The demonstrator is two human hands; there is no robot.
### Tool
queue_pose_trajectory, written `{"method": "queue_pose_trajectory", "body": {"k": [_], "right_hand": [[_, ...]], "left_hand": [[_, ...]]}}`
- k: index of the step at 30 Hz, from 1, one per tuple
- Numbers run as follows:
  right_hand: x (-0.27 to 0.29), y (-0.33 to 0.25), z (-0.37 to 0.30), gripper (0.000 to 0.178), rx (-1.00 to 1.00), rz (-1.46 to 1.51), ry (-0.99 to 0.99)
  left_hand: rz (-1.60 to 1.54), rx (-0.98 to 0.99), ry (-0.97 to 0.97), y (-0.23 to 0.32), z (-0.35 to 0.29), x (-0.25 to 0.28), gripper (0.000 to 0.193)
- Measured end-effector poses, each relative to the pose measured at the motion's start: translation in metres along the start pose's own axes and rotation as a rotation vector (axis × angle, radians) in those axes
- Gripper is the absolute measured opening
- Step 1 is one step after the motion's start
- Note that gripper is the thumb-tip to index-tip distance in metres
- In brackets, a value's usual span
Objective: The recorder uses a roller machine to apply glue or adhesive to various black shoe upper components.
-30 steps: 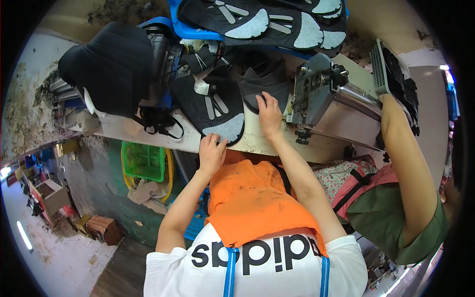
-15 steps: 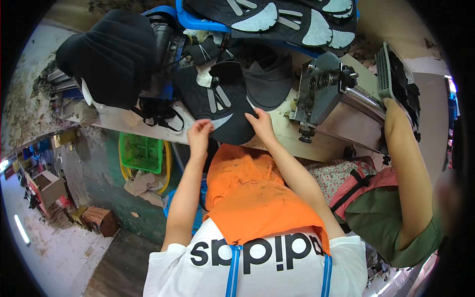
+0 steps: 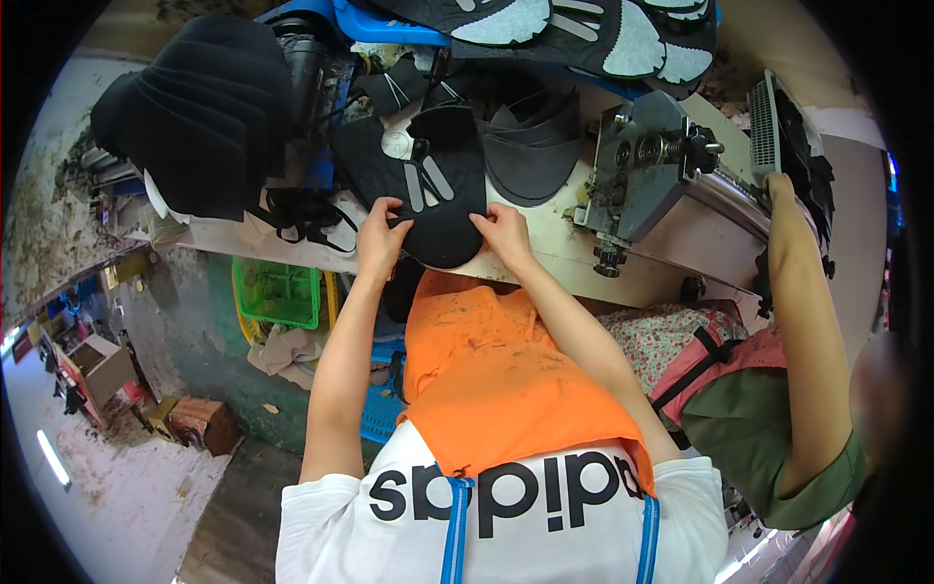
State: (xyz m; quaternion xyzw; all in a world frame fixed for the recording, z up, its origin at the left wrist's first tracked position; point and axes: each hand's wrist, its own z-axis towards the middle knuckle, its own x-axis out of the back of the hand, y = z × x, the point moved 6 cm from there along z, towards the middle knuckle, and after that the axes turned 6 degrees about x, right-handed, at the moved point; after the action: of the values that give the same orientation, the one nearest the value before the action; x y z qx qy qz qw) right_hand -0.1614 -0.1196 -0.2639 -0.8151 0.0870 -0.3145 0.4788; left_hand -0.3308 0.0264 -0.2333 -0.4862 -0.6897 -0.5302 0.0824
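Black shoe upper lies flat at bench front edge, left hand & right hand pinching its sides w/ fingertips; prob. light, floppy, so best gripped at edges.

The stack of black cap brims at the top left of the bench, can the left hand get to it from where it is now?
Probably yes: the left hand rests on the black shoe upper, and the stack of black cap brims is beyond it with only low scraps between.
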Motion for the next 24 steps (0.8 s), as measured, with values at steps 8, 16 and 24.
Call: {"method": "queue_pose_trajectory", "body": {"k": [8, 16, 24], "right_hand": [[0.001, -0.006, 0.012, 0.026, 0.019, -0.110, 0.008], [-0.007, -0.055, -0.023, 0.020, 0.939, -0.520, 0.028], [0.036, -0.019, -0.039, 0.012, 0.223, -0.451, -0.063]], "left_hand": [[0.155, -0.167, 0.094, 0.004, 0.003, -0.006, 0.030], [0.321, -0.591, 0.322, 0.119, 0.013, 0.020, 0.039], [0.338, -0.923, 0.195, 0.278, 0.156, -0.033, 0.063]]}}
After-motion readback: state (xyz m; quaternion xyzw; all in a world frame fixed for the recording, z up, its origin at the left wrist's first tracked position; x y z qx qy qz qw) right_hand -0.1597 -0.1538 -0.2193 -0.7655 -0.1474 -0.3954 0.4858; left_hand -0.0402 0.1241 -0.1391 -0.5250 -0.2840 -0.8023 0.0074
